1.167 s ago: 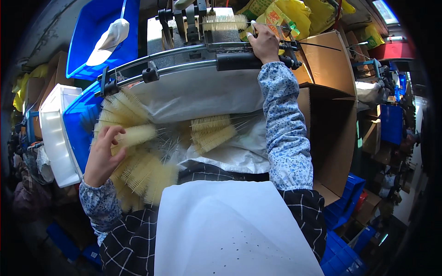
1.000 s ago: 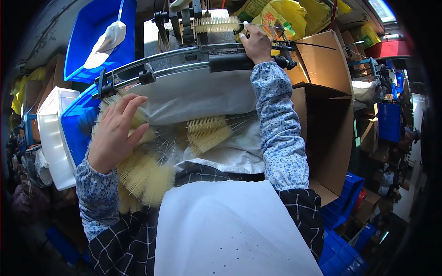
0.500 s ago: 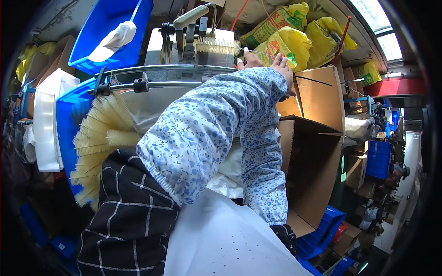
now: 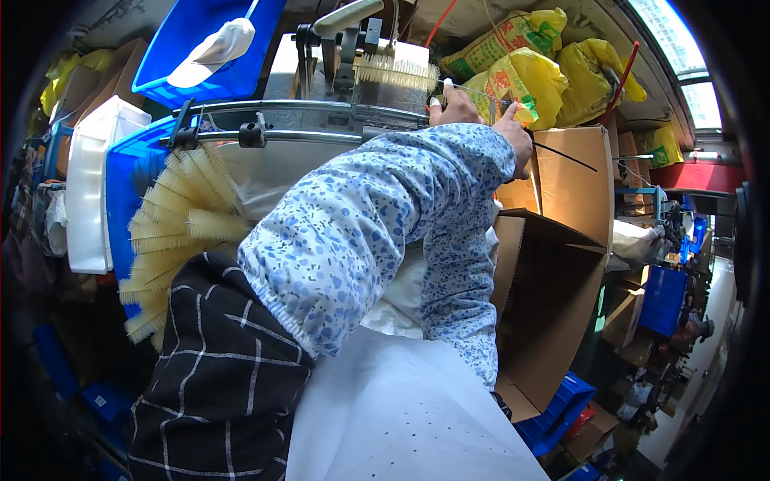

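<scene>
Brush [image 4: 397,73], cylindrical and cream-bristled, lying nearly level at the metal machine [image 4: 345,78]. Left sleeve [image 4: 345,228] hides part of the right forearm [image 4: 459,293]. Right hand [image 4: 456,109], thumb and finger slightly parted, beside the brush's right end; left hand [image 4: 518,143], forefinger extended, farther right. From here, I cannot tell either's grip.

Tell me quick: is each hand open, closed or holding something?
Left hand: seen from the back; grip can't be told.
Right hand: beside the long, cream-bristled brush; whether open or closed can't be told.
</scene>
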The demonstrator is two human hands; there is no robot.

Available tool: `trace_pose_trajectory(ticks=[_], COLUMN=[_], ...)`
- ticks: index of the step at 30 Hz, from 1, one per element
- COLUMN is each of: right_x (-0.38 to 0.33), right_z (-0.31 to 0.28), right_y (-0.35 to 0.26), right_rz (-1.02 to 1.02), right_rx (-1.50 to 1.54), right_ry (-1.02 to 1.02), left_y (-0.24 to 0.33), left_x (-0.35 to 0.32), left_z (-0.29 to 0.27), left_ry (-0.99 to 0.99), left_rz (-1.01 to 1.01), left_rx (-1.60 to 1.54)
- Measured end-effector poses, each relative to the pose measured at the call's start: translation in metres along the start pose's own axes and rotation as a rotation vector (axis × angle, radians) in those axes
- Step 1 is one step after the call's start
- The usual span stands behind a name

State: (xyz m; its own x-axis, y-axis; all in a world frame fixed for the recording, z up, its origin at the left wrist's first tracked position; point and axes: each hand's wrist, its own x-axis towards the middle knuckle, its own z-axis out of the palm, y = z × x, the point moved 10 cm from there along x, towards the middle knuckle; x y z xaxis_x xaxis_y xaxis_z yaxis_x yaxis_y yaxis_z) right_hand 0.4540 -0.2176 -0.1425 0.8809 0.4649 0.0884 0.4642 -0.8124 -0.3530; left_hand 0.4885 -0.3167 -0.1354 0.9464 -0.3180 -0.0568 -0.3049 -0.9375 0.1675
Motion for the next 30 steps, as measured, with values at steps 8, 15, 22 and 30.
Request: trace_pose_trajectory(ticks=[8,15,22,30], right_x=[-0.001,-0.003,-0.003,-0.001], right_z=[0.001,-0.002,-0.001,-0.002], right_y=[-0.015,-0.02,-0.034,-0.05], right_rz=[-0.016,-0.011,-0.029,-0.032], right_rx=[-0.045,-0.041,-0.011,-0.042], right_ry=[-0.007,0.008,-0.014,-0.041], left_y=[-0.008,-0.011,-0.018,-0.03], left_x=[-0.009,-0.009,-0.02,-0.026], left_z=[-0.006,-0.005,-0.01,-0.018], left_ry=[0.072,0.099,0.05,0.058], left_rz=[-0.004,-0.013,-0.018,-0.076], left_rx=[-0.112,-0.158,-0.159,-0.155])
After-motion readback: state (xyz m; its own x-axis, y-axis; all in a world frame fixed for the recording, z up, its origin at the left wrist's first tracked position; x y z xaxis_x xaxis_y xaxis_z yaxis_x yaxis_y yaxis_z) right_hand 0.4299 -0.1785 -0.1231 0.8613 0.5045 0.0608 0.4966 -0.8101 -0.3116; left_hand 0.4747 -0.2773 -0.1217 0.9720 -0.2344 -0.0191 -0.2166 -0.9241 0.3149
